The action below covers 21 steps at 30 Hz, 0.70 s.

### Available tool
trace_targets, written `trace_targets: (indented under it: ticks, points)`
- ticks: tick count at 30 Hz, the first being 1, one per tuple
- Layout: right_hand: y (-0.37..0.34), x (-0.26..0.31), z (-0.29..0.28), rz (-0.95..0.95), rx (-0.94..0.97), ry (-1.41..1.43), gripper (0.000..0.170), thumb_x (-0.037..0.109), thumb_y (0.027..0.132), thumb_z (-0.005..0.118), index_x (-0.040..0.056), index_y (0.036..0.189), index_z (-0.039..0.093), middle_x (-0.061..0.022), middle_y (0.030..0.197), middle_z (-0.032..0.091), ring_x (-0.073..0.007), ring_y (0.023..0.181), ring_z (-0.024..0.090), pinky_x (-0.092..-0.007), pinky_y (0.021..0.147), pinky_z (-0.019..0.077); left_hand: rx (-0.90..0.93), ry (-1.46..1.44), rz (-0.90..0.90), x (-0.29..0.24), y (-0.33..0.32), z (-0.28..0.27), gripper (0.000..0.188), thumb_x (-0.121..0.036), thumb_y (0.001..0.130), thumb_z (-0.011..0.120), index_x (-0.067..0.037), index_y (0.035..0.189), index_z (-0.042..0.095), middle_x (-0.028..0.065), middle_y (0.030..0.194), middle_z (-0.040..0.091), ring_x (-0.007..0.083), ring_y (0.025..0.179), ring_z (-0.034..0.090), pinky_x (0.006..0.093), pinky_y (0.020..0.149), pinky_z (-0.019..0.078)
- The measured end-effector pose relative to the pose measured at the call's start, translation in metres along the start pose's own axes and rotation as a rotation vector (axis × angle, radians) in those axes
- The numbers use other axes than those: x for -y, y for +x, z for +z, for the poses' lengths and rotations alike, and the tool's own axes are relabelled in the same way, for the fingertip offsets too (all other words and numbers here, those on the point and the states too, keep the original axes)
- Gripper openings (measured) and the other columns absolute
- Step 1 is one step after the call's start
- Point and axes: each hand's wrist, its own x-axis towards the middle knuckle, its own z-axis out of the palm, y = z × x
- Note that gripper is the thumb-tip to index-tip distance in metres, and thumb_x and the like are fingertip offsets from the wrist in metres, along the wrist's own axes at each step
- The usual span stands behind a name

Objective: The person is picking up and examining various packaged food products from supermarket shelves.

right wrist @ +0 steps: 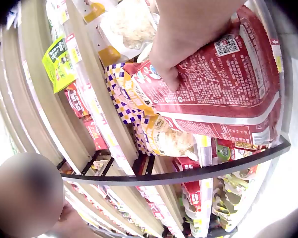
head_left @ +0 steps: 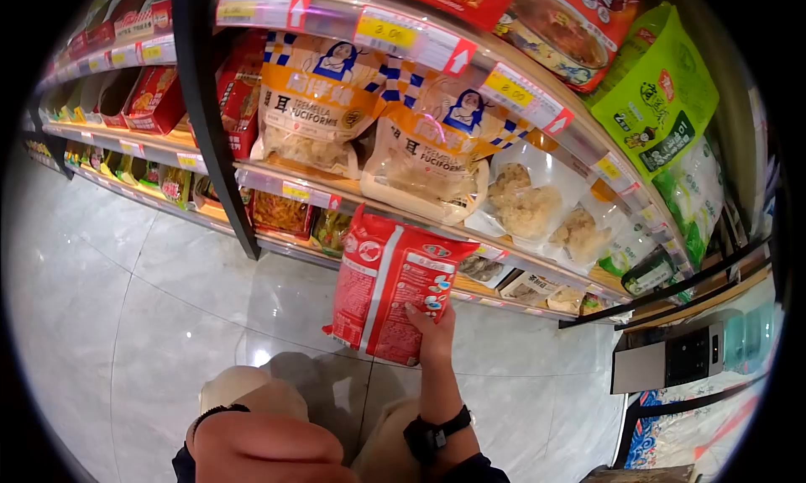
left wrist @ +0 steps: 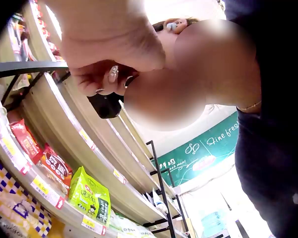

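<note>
A large red printed bag (head_left: 390, 290), its back panel up, is held out by my right hand (head_left: 432, 332). The thumb lies across the panel; the other fingers are hidden under the bag. In the right wrist view the right hand (right wrist: 188, 34) grips the bag's edge, and a QR code shows beside it. My left hand (left wrist: 109, 49) is raised close to the head, fingers bent beside a small black device (left wrist: 107, 105); I cannot tell whether it holds that device. Facing the red bag are tremella bags (head_left: 437, 147) on the shelf.
A curved shelf rack carries price labels (head_left: 386, 34), a green bag (head_left: 659, 92) and red packs (head_left: 155, 101). A black upright post (head_left: 210, 122) divides the rack. Grey tiled floor (head_left: 168, 315) lies below, and a water dispenser (head_left: 672, 357) stands at right.
</note>
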Motion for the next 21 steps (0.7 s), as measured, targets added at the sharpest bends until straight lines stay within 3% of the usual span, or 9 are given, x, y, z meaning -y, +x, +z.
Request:
trace_targets:
  ticks: [3, 8, 12, 15, 18, 20, 21]
  points:
    - [0.0, 0.002, 0.004, 0.001, -0.001, 0.07, 0.039, 0.0, 0.067, 0.063, 0.0011, 0.103, 0.048, -0.0068, 0.094, 0.058, -0.014, 0.082, 0.055, -0.0269, 0.074, 0.0435, 0.051, 0.029, 0.17, 0.011, -0.001, -0.009, 0.015, -0.016, 0.049, 0.055, -0.009, 0.056, 0.043, 0.0017, 0.055, 0.048, 0.0129, 0.042, 0.038, 0.0245, 0.04, 0.0331]
    - [-0.001, 0.0, 0.008, 0.004, -0.061, 0.039, 0.038, -0.002, 0.068, 0.061, 0.0008, 0.103, 0.048, -0.0067, 0.096, 0.058, -0.0147, 0.084, 0.055, -0.0271, 0.077, 0.0423, 0.17, 0.044, 0.057, -0.001, 0.003, -0.025, 0.019, -0.021, 0.046, 0.053, -0.008, 0.053, 0.041, 0.0024, 0.054, 0.046, 0.0137, 0.041, 0.036, 0.025, 0.038, 0.029]
    - [-0.001, 0.0, 0.012, -0.012, -0.07, 0.026, 0.037, -0.003, 0.068, 0.059, 0.0009, 0.103, 0.048, -0.0058, 0.095, 0.058, -0.0137, 0.083, 0.055, -0.0266, 0.076, 0.0425, 0.056, 0.104, 0.17, 0.004, -0.007, -0.021, 0.019, -0.023, 0.045, 0.051, -0.008, 0.052, 0.04, 0.0032, 0.054, 0.046, 0.0141, 0.042, 0.037, 0.0259, 0.037, 0.0273]
    - [0.0, 0.0, 0.011, -0.031, -0.069, 0.03, 0.036, -0.004, 0.069, 0.058, 0.0012, 0.102, 0.047, -0.0053, 0.093, 0.057, -0.0126, 0.082, 0.055, -0.0253, 0.074, 0.0431, 0.062, 0.125, 0.114, -0.001, -0.001, -0.027, 0.019, -0.023, 0.046, 0.051, -0.008, 0.053, 0.04, 0.0038, 0.054, 0.046, 0.015, 0.043, 0.039, 0.0268, 0.038, 0.0279]
    - [-0.001, -0.001, 0.012, -0.038, -0.056, 0.08, 0.035, -0.004, 0.069, 0.057, 0.0014, 0.103, 0.047, -0.0052, 0.092, 0.057, -0.0117, 0.08, 0.055, -0.0241, 0.073, 0.0435, 0.192, 0.038, -0.159, -0.012, 0.019, -0.036, 0.019, -0.022, 0.049, 0.052, -0.008, 0.053, 0.04, 0.0046, 0.055, 0.048, 0.0163, 0.043, 0.04, 0.0277, 0.038, 0.0288]
    - [0.0, -0.003, 0.009, -0.043, -0.048, 0.091, 0.035, -0.004, 0.07, 0.057, 0.0014, 0.103, 0.047, -0.0052, 0.091, 0.057, -0.0112, 0.079, 0.055, -0.0236, 0.072, 0.0438, 0.177, 0.029, -0.129, -0.01, 0.015, -0.034, 0.019, -0.021, 0.051, 0.053, -0.008, 0.054, 0.039, 0.0052, 0.056, 0.048, 0.0169, 0.044, 0.041, 0.0281, 0.038, 0.0293]
    - [0.001, -0.003, 0.008, -0.045, -0.045, 0.095, 0.035, -0.004, 0.07, 0.057, 0.0014, 0.103, 0.047, -0.0052, 0.092, 0.057, -0.0114, 0.079, 0.055, -0.0238, 0.072, 0.0437, 0.113, 0.069, 0.018, -0.004, -0.002, -0.029, 0.02, -0.021, 0.052, 0.054, -0.008, 0.054, 0.039, 0.0056, 0.056, 0.049, 0.0172, 0.044, 0.041, 0.0282, 0.038, 0.0294]
